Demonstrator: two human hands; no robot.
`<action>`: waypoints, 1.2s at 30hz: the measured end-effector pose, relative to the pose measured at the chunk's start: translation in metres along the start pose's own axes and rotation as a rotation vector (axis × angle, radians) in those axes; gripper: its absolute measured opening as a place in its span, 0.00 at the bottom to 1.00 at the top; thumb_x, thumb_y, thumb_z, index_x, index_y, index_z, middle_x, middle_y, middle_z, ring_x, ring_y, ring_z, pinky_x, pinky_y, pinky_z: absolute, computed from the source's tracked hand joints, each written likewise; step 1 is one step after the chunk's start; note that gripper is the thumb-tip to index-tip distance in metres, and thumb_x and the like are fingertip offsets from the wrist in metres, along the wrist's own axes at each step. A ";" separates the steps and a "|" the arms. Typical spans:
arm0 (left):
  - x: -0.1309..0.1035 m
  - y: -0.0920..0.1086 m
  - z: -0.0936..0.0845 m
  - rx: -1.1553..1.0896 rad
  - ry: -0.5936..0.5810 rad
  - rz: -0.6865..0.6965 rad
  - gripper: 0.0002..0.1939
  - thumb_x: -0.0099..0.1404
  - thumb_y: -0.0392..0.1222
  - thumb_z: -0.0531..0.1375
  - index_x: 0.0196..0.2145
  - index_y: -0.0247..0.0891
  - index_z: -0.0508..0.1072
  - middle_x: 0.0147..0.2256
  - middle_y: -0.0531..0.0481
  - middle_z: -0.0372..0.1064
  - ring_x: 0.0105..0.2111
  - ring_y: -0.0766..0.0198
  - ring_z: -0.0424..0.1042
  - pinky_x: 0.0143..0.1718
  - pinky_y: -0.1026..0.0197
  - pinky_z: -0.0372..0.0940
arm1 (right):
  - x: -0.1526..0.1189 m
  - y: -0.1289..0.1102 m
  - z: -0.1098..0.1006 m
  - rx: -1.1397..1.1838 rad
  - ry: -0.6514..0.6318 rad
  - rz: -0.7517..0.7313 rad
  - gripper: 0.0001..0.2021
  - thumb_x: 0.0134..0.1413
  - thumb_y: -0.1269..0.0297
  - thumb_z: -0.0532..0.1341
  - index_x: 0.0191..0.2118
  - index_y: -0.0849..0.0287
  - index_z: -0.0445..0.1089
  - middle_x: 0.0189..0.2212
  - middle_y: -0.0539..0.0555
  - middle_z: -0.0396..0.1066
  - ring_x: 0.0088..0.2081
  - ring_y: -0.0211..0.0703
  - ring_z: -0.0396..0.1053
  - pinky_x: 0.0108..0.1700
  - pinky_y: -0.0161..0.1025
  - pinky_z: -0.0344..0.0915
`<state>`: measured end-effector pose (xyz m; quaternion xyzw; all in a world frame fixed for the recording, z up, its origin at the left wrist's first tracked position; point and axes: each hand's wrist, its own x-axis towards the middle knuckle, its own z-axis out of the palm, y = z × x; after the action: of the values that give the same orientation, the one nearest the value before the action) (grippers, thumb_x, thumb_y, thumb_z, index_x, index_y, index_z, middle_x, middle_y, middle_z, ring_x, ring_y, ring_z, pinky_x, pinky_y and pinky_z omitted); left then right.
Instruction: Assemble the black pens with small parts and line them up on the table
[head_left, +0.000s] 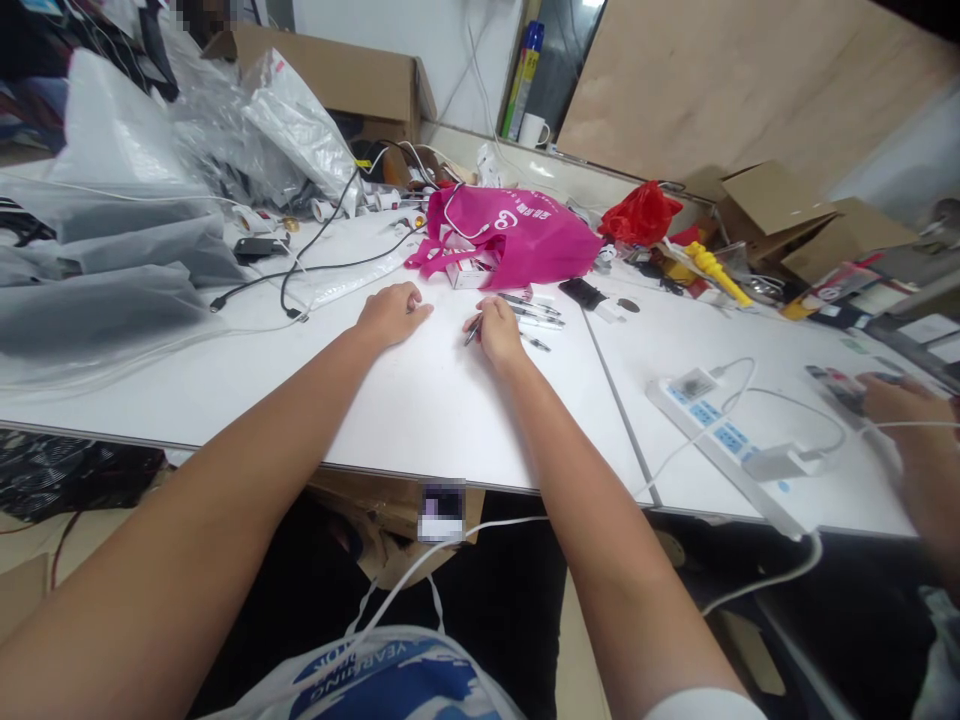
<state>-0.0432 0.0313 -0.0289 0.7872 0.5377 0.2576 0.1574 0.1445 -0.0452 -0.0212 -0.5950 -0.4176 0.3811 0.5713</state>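
Note:
My right hand [496, 332] is closed around a pen [472, 330], whose dark tip points down toward the white table [450, 420]. Just beyond and to the right of that hand, several pens [536, 312] lie side by side on the tabletop. To the left, my left hand [391, 316] rests on the table with its fingers loosely curled and the thumb apart. Nothing shows in its grip, though the palm is hidden. A pink bag [536, 240] lies behind both hands, with a small white box [469, 272] at its opening.
Black cables [322, 268] and grey plastic bags [112, 290] cover the left side. On the right are a white power strip [727, 450] with plugged chargers and another person's hand [911, 410]. A red plastic bag [641, 213] and cardboard boxes [780, 210] stand at the back.

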 end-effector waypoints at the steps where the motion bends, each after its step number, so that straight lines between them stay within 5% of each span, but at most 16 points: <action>1: 0.001 0.000 -0.001 -0.047 0.051 -0.008 0.11 0.72 0.51 0.62 0.45 0.42 0.74 0.48 0.45 0.79 0.45 0.54 0.74 0.48 0.53 0.64 | -0.001 -0.005 0.000 0.073 0.045 0.056 0.10 0.76 0.65 0.51 0.37 0.53 0.60 0.19 0.43 0.68 0.18 0.34 0.59 0.22 0.29 0.51; 4: 0.002 0.003 -0.003 -0.201 0.261 -0.006 0.12 0.76 0.51 0.55 0.43 0.42 0.73 0.41 0.47 0.77 0.38 0.58 0.70 0.43 0.56 0.63 | -0.004 -0.018 -0.005 0.359 0.118 0.245 0.13 0.78 0.66 0.50 0.36 0.55 0.59 0.19 0.42 0.65 0.16 0.29 0.53 0.17 0.27 0.44; 7: -0.002 0.011 -0.006 -0.327 0.349 0.079 0.14 0.77 0.51 0.53 0.39 0.42 0.72 0.31 0.50 0.70 0.32 0.60 0.66 0.39 0.58 0.60 | -0.005 -0.023 -0.011 0.650 0.109 0.381 0.16 0.79 0.71 0.49 0.33 0.56 0.60 0.19 0.43 0.61 0.18 0.27 0.59 0.19 0.21 0.55; 16: -0.011 0.032 0.000 -0.356 0.265 0.311 0.10 0.73 0.48 0.58 0.41 0.40 0.74 0.33 0.50 0.73 0.31 0.63 0.66 0.39 0.59 0.60 | 0.000 -0.016 -0.016 0.752 0.093 0.434 0.18 0.79 0.72 0.49 0.32 0.58 0.62 0.19 0.45 0.62 0.19 0.27 0.62 0.22 0.20 0.64; 20: -0.048 0.076 -0.028 -0.485 0.237 0.297 0.14 0.73 0.49 0.57 0.32 0.40 0.74 0.27 0.50 0.70 0.28 0.62 0.67 0.36 0.57 0.62 | 0.001 -0.014 -0.018 0.726 0.109 0.411 0.18 0.79 0.71 0.49 0.32 0.58 0.63 0.19 0.45 0.63 0.19 0.28 0.61 0.20 0.21 0.61; 22: -0.095 0.100 -0.055 -0.592 0.020 0.287 0.19 0.72 0.50 0.56 0.25 0.42 0.73 0.24 0.49 0.70 0.28 0.59 0.70 0.35 0.55 0.65 | 0.002 -0.013 -0.018 0.722 0.108 0.406 0.18 0.79 0.71 0.49 0.32 0.59 0.63 0.19 0.45 0.63 0.18 0.27 0.61 0.20 0.21 0.61; 24: -0.151 0.111 -0.082 -0.612 -0.511 0.294 0.20 0.67 0.51 0.60 0.19 0.45 0.74 0.21 0.50 0.71 0.24 0.59 0.70 0.31 0.54 0.66 | 0.002 -0.013 -0.018 0.723 0.104 0.403 0.18 0.78 0.72 0.49 0.32 0.59 0.63 0.19 0.45 0.64 0.18 0.27 0.61 0.20 0.22 0.60; 26: -0.201 0.102 -0.097 -0.575 -1.019 0.250 0.13 0.67 0.48 0.62 0.26 0.50 0.82 0.22 0.52 0.76 0.23 0.58 0.73 0.29 0.54 0.67 | 0.002 -0.013 -0.018 0.723 0.090 0.398 0.17 0.78 0.72 0.50 0.32 0.59 0.63 0.19 0.45 0.65 0.18 0.27 0.61 0.20 0.22 0.60; 27: -0.220 0.091 -0.098 -0.539 -1.161 0.205 0.12 0.68 0.47 0.61 0.30 0.52 0.84 0.24 0.53 0.79 0.25 0.57 0.76 0.31 0.54 0.68 | 0.002 -0.013 -0.018 0.718 0.077 0.395 0.17 0.77 0.73 0.50 0.32 0.59 0.63 0.19 0.45 0.65 0.18 0.28 0.61 0.20 0.22 0.60; 28: -0.233 0.077 -0.095 -0.480 -1.217 0.151 0.14 0.70 0.47 0.59 0.32 0.54 0.85 0.27 0.53 0.81 0.29 0.57 0.79 0.36 0.54 0.70 | 0.002 -0.014 -0.019 0.712 0.069 0.393 0.17 0.77 0.73 0.50 0.32 0.58 0.63 0.19 0.45 0.65 0.18 0.28 0.62 0.20 0.22 0.61; 30: -0.247 0.048 -0.079 -0.451 -1.132 0.013 0.16 0.72 0.50 0.57 0.34 0.55 0.85 0.30 0.54 0.82 0.32 0.58 0.79 0.39 0.55 0.71 | 0.002 -0.015 -0.019 0.699 0.075 0.391 0.17 0.77 0.74 0.50 0.32 0.58 0.63 0.18 0.44 0.64 0.18 0.28 0.62 0.20 0.22 0.62; 32: -0.249 0.023 -0.059 -0.667 -0.978 -0.141 0.14 0.72 0.56 0.59 0.40 0.58 0.86 0.40 0.54 0.84 0.37 0.58 0.80 0.42 0.56 0.72 | 0.002 -0.015 -0.020 0.691 0.099 0.389 0.17 0.77 0.74 0.49 0.32 0.58 0.63 0.18 0.44 0.64 0.18 0.28 0.62 0.20 0.22 0.62; 36: -0.252 -0.007 -0.031 -1.132 -0.958 -0.222 0.12 0.64 0.60 0.64 0.41 0.67 0.87 0.53 0.58 0.83 0.37 0.56 0.81 0.41 0.52 0.74 | 0.003 -0.016 -0.021 0.668 0.114 0.385 0.16 0.76 0.75 0.49 0.32 0.58 0.62 0.18 0.43 0.64 0.18 0.28 0.61 0.21 0.22 0.61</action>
<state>-0.1394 -0.2003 -0.0667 0.5530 0.2721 0.1066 0.7802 0.1643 -0.0501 -0.0034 -0.4638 -0.1187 0.5625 0.6741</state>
